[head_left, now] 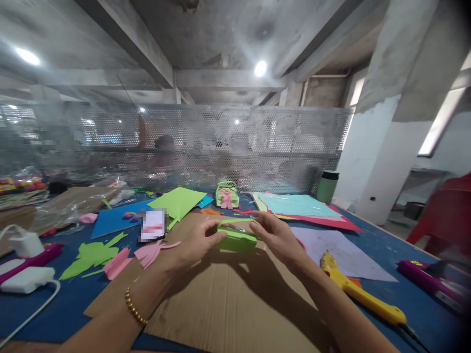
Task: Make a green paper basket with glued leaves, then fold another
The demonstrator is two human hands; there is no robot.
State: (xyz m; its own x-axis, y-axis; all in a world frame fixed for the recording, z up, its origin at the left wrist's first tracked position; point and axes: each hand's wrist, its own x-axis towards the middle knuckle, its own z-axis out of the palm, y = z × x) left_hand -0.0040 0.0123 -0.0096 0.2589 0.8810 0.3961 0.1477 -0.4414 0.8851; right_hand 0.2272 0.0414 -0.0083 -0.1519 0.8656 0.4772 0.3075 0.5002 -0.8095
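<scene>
A small bright green folded-paper piece (pixel 237 241), box-like in shape, is held up over the cardboard. My left hand (pixel 202 240) has its fingers and thumb closed on its left end. My right hand (pixel 274 235) is curled at the other end, with a thin metal blade (pixel 237 229), apparently of scissors, lying across the top of the paper from its thumb. A bit of red, possibly the scissors' handle, peeks out beside the right wrist. Behind them stands a finished-looking green paper bag (pixel 227 195) with a pink bow.
Brown cardboard (pixel 221 304) covers the table's middle. At right lie a yellow glue gun (pixel 362 294), a lilac sheet (pixel 342 252) and stacked coloured paper (pixel 305 206); a green bottle (pixel 327 187) stands behind. Green scraps (pixel 91 257), pink cut-outs (pixel 150 252) and white chargers (pixel 27 279) lie left.
</scene>
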